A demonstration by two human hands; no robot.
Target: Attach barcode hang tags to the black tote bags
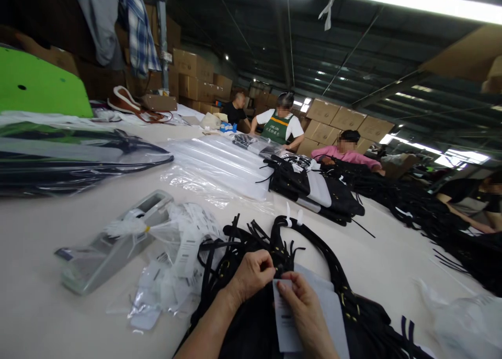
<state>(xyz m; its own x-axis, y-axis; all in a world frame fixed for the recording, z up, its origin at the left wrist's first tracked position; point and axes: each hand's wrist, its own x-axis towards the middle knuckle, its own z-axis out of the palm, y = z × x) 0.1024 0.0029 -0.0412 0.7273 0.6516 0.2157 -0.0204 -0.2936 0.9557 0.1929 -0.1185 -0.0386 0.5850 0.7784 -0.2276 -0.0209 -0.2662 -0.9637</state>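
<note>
A black bag [239, 322] with loose straps and gold eyelets lies in front of me, its handle [317, 244] arching to the right with white wraps near the top. My right hand [304, 304] pinches a white printed tag [284, 317] by its upper edge. Beside it, my left hand [253, 272] is closed, thumb and fingertips pressed together just above the tag; whatever is between them is too small to make out. Grey-white sheets [327, 306] lie on the bag behind my right hand. Left of the bag is a bunch of white tags in clear plastic [188, 249].
A tape dispenser [105, 249] stands at left. Clear plastic bags [219, 165] are spread beyond it, with stacked black bags [314, 186] to their right. Plastic-wrapped dark items [78, 160] lie far left. Several people work across the table [35, 254]; cartons [333, 118] stand behind.
</note>
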